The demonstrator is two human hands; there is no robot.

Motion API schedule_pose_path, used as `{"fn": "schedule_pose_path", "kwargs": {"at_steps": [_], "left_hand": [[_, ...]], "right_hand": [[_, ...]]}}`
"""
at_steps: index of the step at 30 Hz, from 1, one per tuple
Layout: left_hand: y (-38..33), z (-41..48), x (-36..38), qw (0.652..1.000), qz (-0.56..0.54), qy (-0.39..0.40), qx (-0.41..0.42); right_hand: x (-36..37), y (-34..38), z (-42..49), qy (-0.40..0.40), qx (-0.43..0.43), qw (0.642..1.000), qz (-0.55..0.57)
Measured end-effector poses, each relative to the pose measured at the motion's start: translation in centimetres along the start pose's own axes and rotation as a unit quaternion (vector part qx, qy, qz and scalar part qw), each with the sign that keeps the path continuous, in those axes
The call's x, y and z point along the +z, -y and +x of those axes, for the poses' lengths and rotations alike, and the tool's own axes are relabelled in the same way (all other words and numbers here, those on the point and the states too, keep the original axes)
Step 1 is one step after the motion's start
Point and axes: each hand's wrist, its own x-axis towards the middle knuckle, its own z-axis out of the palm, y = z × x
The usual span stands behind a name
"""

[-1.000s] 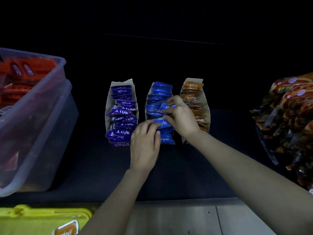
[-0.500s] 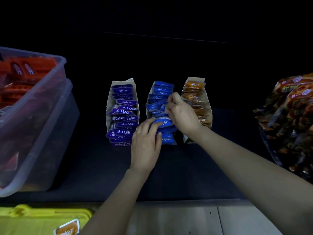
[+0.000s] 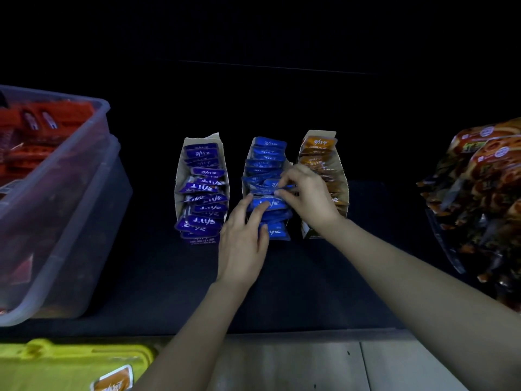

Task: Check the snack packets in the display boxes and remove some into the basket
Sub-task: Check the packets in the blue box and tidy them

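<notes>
Three cardboard display boxes stand side by side in the middle of the dark shelf (image 3: 310,277), set back from its front edge. The left box (image 3: 180,170) is filled with purple packets (image 3: 203,190), the middle box (image 3: 288,164) with blue packets (image 3: 266,153) and the right box (image 3: 307,231) with orange packets (image 3: 317,153), all filed in rows with handwritten dates on them. Both hands are at the middle box. The left hand (image 3: 242,244) reaches in from the front with its fingers nearly straight, the fingertips laid on a dated blue packet (image 3: 272,204) near the front of the row and the thumb touching the frontmost packet (image 3: 277,234); it grips nothing. The right hand (image 3: 307,196) comes in from the right across the front part of the right box, its fingers curled, with thumb and forefinger pinching the top edge of a raised blue packet (image 3: 282,188) midway along the row. At the shelf's left end stand stacked clear plastic tubs (image 3: 84,170), the upper one holding red packets (image 3: 36,131). At the right end is a heap of orange-and-brown snack bags (image 3: 485,193). Below the shelf's front edge, toward its left corner, is the yellow basket (image 3: 70,359) with one orange packet (image 3: 114,380) lying in it
</notes>
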Motion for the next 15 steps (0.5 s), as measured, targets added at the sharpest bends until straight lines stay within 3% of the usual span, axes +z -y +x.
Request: {"fn": "schedule_pose_path", "kwargs": {"at_steps": [9, 15], "left_hand": [[-0.3, 0.0, -0.3, 1.000, 0.001, 0.020, -0.012], [-0.3, -0.1, -0.4, 0.999, -0.003, 0.032, -0.014]], "right_hand": [[-0.2, -0.3, -0.8, -0.052, -0.010, 0.999, -0.002], [-1.0, 0.1, -1.4, -0.114, 0.041, 0.991, 0.059]]}}
